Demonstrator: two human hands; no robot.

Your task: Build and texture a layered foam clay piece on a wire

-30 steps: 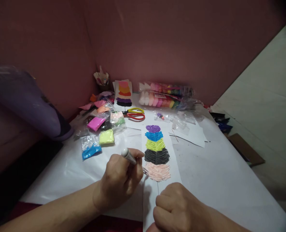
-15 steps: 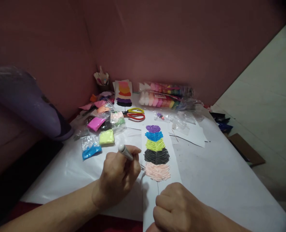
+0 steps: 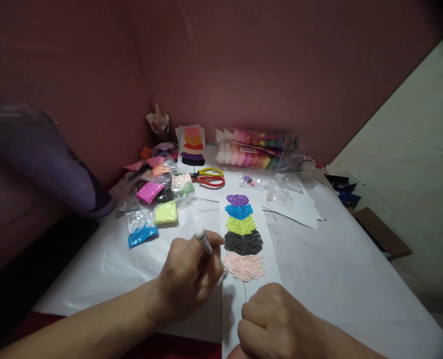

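Observation:
My left hand [image 3: 191, 274] is closed around a pen-like tool [image 3: 205, 242] with a white rounded end. The tool's tip is at the left edge of the pale pink clay band [image 3: 244, 267], partly hidden by my fingers. This band lies lowest on a white paper strip [image 3: 271, 264], below black [image 3: 243, 243], yellow-green [image 3: 240, 225], blue [image 3: 238, 211] and purple [image 3: 237, 200] textured clay bands. A thin line runs down from the pink band. Over the strip's near end rests my right hand [image 3: 271, 321], fingers curled; whatever is inside them is hidden.
Left of the strip lie bags of blue [image 3: 142, 235], yellow-green [image 3: 166, 213] and magenta clay [image 3: 150, 191]. Scissors [image 3: 211, 177] with yellow and red handles lie beyond, near a painted card [image 3: 193, 144]. Packs of coloured clay [image 3: 251, 152] stand by the wall. A purple bag [image 3: 53, 159] leans at left.
My left hand has shifted slightly right and down, and the tool stands more upright, its tip lower along the pink band's left edge. My right hand stays in place.

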